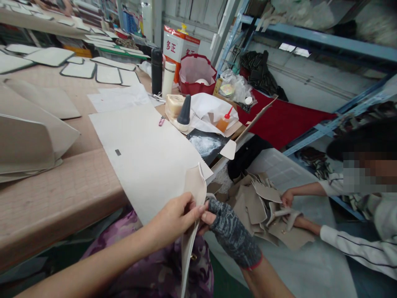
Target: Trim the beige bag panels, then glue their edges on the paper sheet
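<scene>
My left hand, bare, pinches the edge of a beige leather piece that stands on edge in front of my lap. My right hand, in a dark fingerless glove, grips the same piece from the other side, thumb touching the left fingers. The piece hangs down between my hands over the purple patterned cloth on my lap. A large pale sheet lies on the table just behind it.
A co-worker's hands sort a pile of beige leather pieces on the floor at right. A glue bottle with a black nozzle, an orange squeeze bottle, thermos flasks and a red bag stand at the table's far end. Blue shelving stands behind.
</scene>
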The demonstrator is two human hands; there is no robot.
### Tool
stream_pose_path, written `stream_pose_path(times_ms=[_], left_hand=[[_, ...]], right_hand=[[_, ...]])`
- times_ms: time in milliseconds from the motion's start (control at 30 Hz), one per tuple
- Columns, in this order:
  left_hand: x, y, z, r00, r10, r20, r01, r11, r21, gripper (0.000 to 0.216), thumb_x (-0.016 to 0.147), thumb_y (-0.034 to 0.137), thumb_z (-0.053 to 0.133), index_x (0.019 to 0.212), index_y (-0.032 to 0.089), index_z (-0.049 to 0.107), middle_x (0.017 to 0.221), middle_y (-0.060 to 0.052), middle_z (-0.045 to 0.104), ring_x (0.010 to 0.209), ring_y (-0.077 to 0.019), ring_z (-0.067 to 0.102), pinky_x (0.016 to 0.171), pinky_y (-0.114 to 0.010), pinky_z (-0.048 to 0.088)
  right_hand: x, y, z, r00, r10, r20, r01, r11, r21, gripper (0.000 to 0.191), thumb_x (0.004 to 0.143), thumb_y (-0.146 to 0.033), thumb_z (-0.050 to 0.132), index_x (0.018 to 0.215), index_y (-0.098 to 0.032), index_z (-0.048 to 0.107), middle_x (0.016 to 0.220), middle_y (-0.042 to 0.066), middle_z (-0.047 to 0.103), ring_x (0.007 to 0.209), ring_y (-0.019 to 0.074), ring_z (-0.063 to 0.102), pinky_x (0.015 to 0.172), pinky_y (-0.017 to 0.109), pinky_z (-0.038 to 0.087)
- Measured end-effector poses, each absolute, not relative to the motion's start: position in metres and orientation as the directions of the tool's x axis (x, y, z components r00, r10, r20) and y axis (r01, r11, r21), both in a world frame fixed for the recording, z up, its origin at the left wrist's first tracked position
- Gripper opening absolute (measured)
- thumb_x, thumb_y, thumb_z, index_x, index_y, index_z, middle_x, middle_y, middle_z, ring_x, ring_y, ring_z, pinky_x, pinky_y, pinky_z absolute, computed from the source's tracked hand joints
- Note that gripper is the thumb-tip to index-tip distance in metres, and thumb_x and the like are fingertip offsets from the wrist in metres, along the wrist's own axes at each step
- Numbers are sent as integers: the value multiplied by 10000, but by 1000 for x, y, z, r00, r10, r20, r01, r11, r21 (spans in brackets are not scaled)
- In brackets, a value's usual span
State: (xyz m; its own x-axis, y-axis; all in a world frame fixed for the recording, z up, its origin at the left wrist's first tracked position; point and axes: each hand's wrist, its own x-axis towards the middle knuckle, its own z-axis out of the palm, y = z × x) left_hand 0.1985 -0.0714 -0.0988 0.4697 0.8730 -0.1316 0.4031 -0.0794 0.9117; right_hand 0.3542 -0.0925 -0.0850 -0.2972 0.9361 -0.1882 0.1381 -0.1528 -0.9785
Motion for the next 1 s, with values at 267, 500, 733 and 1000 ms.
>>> stream_pose_path(times_ms=[267,500,733,1000], left_hand=[[195,-75,-90,495,869,7,534,-310,787,230,863,299,276,664,215,354,605,19,449,570,-138,459,554,-251,335],[181,-70,-81,329,925,192,558,-354,751,264,879,324,284,652,219,367,572,29,431,532,-133,448,521,-243,343],[209,-71,-77,398,881,257,559,-455,693,256,896,295,266,683,214,381,604,21,466,557,-131,485,556,-246,380],[217,-65,-76,359,887,290,549,-451,704,245,898,280,276,677,215,358,595,30,437,538,-126,448,542,-245,364]], right_hand=[[354,-95,-82,-242,952,-188,211,-137,-968,234,750,-395,518,652,-183,500,599,2,589,531,144,583,529,272,503],[402,-87,-81,11,997,-80,514,-74,-855,254,727,-401,483,571,-201,463,505,9,534,482,156,520,501,290,432],[350,-113,-78,-6,999,52,391,51,-919,363,833,-420,482,1113,-192,518,1097,87,610,1021,232,570,860,351,483],[350,-140,-111,124,980,156,554,62,-830,306,836,-366,468,1076,-197,553,1101,114,614,1036,245,568,912,384,471]])
